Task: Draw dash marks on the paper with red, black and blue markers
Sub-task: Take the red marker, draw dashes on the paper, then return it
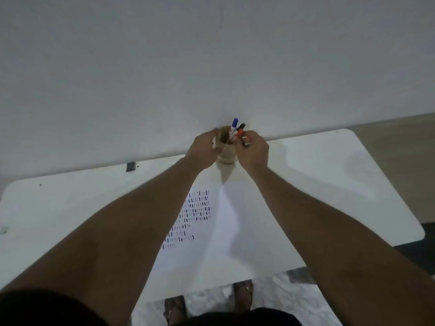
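Left hand (204,150) wraps the left side of the cup (226,151), fingers curled round its wall, steadying it at the far edge of the worktop (353,184). Blue marker (234,127) stands tilted in the cup, cap up. Right hand (254,149) is pinched on the red marker (240,132) at the cup's right rim; a black marker (241,126) lies just behind the red (whether the fingers hold it too, cannot tell).

Paper (211,231) lies on the worktop nearer the body, between the forearms, rows of dashes filling its upper left; colours hard to tell apart in the dim light, right half blank.

Judgement: the step is an exchange of markers at the cup, either drawing red out or setting it back (direction not evident).

To do it well:
- keep the left hand firm on the cup so it does not tip
- move the marker along its own axis, clear of the blue one
- check the cap before going to the paper
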